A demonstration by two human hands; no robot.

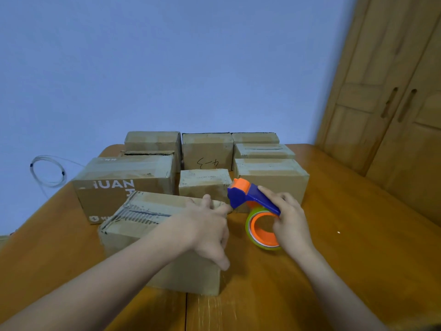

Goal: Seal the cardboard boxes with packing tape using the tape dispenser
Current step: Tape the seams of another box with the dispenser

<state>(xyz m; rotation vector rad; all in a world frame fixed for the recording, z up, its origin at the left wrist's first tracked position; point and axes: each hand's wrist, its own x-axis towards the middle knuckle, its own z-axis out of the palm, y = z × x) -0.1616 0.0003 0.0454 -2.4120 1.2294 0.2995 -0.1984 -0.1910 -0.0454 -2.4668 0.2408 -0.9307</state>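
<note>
My left hand (207, 225) lies flat, fingers spread, on the near cardboard box (152, 237) at the table (346, 235) front. My right hand (290, 220) grips the blue-orange tape dispenser (250, 199), nose at the box's right edge. More boxes (207, 151) behind.

Soft, even, fairly dim indoor light is filling the frame, with a bluish cast over the wall (167, 56). Faint shadows are falling under the forearms at the lower centre. A dull sheen is showing on the table (358, 235) at the lower right. Wide-angle distortion is bending the wardrobe (393, 91) at the upper right. Edges are looking slightly soft throughout.
</note>
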